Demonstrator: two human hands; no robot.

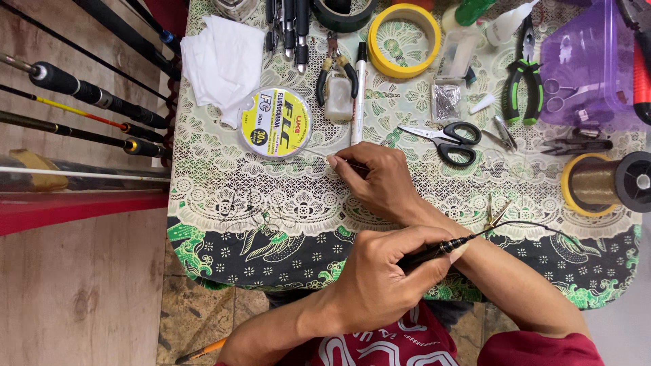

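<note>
My left hand [380, 278] is closed around a slim black rod-like tool [434, 252] near the table's front edge. A thin dark wire [536, 227] runs from the tool's tip out to the right. My right hand [383, 181] reaches across above my left. Its thumb and forefinger pinch a thin pale line [337, 161] just right of a round line spool with a yellow label [276, 122]. The two forearms cross over the patterned green and cream tablecloth [237, 203].
Black scissors [449, 140], a white pen [358, 95], a yellow tape ring [405, 39], green-handled pliers [523, 85], a gold thread spool [602, 183], a purple box [590, 61] and white tissue [220, 61] lie on the table. Fishing rods [88, 95] lean at the left.
</note>
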